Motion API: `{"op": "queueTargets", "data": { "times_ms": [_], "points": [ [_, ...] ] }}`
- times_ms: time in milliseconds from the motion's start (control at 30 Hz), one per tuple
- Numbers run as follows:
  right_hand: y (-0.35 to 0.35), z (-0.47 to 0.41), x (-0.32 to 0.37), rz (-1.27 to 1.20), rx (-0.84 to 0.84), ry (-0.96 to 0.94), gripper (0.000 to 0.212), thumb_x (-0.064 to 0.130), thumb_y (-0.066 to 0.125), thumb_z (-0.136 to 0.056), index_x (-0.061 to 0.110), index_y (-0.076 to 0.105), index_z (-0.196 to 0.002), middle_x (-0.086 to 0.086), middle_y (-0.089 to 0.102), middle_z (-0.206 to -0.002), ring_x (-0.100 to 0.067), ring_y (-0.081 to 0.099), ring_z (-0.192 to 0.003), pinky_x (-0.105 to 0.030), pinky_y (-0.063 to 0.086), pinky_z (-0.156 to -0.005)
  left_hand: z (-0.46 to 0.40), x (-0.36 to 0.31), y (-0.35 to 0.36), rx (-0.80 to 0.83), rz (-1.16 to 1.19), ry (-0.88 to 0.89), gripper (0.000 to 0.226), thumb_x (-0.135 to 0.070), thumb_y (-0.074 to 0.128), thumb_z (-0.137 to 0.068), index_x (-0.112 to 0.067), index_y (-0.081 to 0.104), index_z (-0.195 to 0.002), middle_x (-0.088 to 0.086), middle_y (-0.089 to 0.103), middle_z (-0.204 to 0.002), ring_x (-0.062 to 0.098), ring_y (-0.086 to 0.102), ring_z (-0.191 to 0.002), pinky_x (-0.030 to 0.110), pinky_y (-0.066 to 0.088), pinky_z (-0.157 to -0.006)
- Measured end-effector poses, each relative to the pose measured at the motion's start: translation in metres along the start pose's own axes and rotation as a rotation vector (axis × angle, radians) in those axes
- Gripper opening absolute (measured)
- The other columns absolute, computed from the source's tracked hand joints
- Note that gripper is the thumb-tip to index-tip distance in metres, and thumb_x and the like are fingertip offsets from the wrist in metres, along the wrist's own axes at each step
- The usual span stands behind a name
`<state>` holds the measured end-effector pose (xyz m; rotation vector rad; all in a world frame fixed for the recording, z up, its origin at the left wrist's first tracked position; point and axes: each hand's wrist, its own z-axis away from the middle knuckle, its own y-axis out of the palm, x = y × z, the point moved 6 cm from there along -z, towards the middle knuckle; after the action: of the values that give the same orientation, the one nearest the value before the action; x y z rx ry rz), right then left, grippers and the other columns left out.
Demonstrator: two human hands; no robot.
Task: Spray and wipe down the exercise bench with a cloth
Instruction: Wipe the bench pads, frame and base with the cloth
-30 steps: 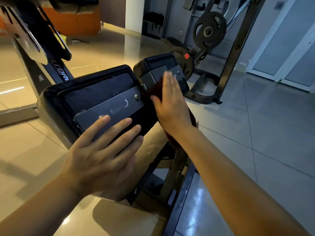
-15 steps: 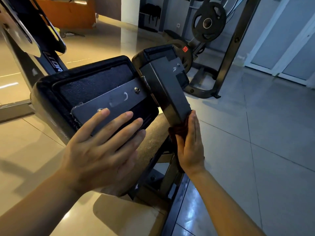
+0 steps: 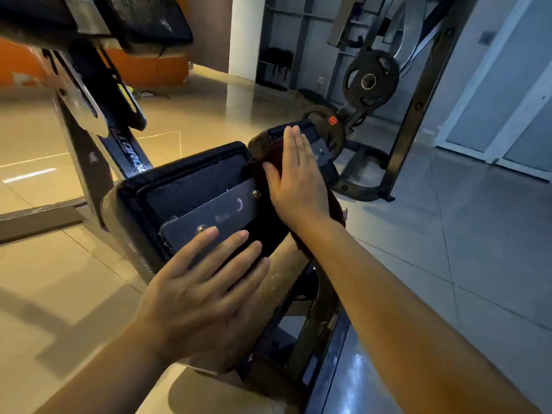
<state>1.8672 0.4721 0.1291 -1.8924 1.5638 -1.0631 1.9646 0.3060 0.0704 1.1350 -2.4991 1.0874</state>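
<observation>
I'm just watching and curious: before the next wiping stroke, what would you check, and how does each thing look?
1. Cloth under right hand: ok, fingers flat on it.
2. Left hand steadying the pad: ok, flat on it.
3. Cloth covers the whole palm: cannot tell.
4. Surface sprayed: cannot tell.
5. Spray bottle nearby: not ok, none in view.

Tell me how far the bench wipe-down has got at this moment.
Done: nothing can be confirmed; no spray bottle or wet sheen shows. In hand: the right hand presses a dark red cloth flat against the bench's metal upright, while the left hand braces the underside of the black pad. Left: whether the pad's top has been wiped is hidden.
</observation>
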Motion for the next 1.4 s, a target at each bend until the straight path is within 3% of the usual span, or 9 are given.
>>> {"op": "queueTargets", "data": {
  "times_ms": [133,267,467,567,767,933,1067,1300,1400],
  "points": [
    [0.000,0.029,-0.014,0.019,-0.045,-0.081,0.062,0.034,0.039,-0.102,0.009,0.016,-0.154,-0.013,0.016,-0.161,-0.025,0.013,-0.150,-0.042,0.016,-0.121,0.001,0.001,0.002,0.033,-0.025,0.013,0.038,-0.032,0.047,-0.092,-0.018,0.070,-0.118,0.007,0.065,-0.126,0.028,0.055,-0.125,0.045,0.022,-0.115],
    [0.006,0.087,-0.050,-0.021,-0.044,-0.001,0.063,0.042,0.032,-0.099,0.016,0.012,-0.153,-0.012,0.016,-0.161,-0.027,0.016,-0.149,-0.041,0.025,-0.117,0.003,0.000,0.004,0.052,0.015,0.019,0.040,-0.033,0.044,-0.092,-0.019,0.071,-0.117,0.005,0.066,-0.125,0.027,0.057,-0.123,0.044,0.022,-0.115],
    [0.001,0.067,-0.044,-0.071,0.165,0.123,0.069,0.034,0.037,-0.103,0.013,-0.003,-0.155,-0.003,-0.009,-0.163,-0.016,-0.010,-0.150,-0.026,-0.002,-0.118,0.002,0.002,0.008,0.137,-0.010,0.006,0.041,-0.035,0.047,-0.090,-0.020,0.069,-0.121,0.004,0.065,-0.127,0.027,0.055,-0.126,0.047,0.023,-0.114],
    [-0.005,0.034,-0.019,-0.116,0.205,0.137,0.070,0.035,0.036,-0.104,0.010,-0.005,-0.155,-0.007,-0.011,-0.163,-0.019,-0.012,-0.149,-0.031,-0.005,-0.119,0.001,0.001,0.007,0.262,-0.022,0.020,0.049,-0.039,0.041,-0.090,-0.019,0.061,-0.130,0.009,0.060,-0.134,0.029,0.042,-0.134,0.051,0.015,-0.117],
    [-0.031,0.034,-0.010,0.082,0.312,0.188,0.080,0.052,0.037,-0.100,0.019,-0.011,-0.155,-0.007,-0.014,-0.163,-0.031,-0.004,-0.150,-0.051,0.006,-0.120,0.015,0.011,-0.035,0.330,-0.065,0.057,0.056,-0.043,0.012,-0.102,-0.022,0.050,-0.137,0.011,0.047,-0.144,0.026,0.028,-0.140,0.055,0.009,-0.116],
    [-0.065,0.067,0.005,-0.050,0.270,0.275,0.081,0.038,0.049,-0.100,0.013,-0.005,-0.155,-0.014,-0.007,-0.163,-0.034,0.006,-0.149,-0.043,0.016,-0.118,0.042,0.027,-0.100,0.329,-0.132,-0.036,0.054,-0.045,0.015,-0.101,-0.022,0.047,-0.137,0.014,0.045,-0.145,0.025,0.014,-0.147,0.055,0.010,-0.117],
    [-0.077,0.093,0.025,-0.030,0.396,0.243,0.077,0.036,0.051,-0.100,0.011,0.004,-0.155,-0.012,0.004,-0.163,-0.033,0.012,-0.148,-0.044,0.022,-0.117,0.044,0.028,-0.143,0.347,-0.138,-0.142,0.054,-0.046,0.026,-0.095,-0.019,0.054,-0.133,0.017,0.051,-0.141,0.032,0.036,-0.135,0.052,0.008,-0.117],
    [-0.114,0.112,0.061,-0.052,0.534,0.155,0.073,0.033,0.052,-0.099,0.014,0.009,-0.156,-0.009,0.017,-0.160,-0.031,0.025,-0.144,-0.042,0.027,-0.114,0.016,0.017,-0.179,0.306,-0.157,-0.122,0.051,-0.043,0.044,-0.088,-0.019,0.054,-0.132,0.016,0.051,-0.140,0.034,0.043,-0.133,0.055,0.018,-0.111],
    [-0.138,0.097,0.068,0.022,0.559,0.094,0.066,0.034,0.049,-0.100,0.019,0.016,-0.155,-0.010,0.024,-0.158,-0.030,0.030,-0.141,-0.041,0.030,-0.113,0.005,0.014,-0.176,0.297,-0.150,-0.141,0.053,-0.044,0.034,-0.090,-0.020,0.056,-0.132,0.014,0.050,-0.142,0.033,0.042,-0.135,0.055,0.017,-0.112]
  ]
}}
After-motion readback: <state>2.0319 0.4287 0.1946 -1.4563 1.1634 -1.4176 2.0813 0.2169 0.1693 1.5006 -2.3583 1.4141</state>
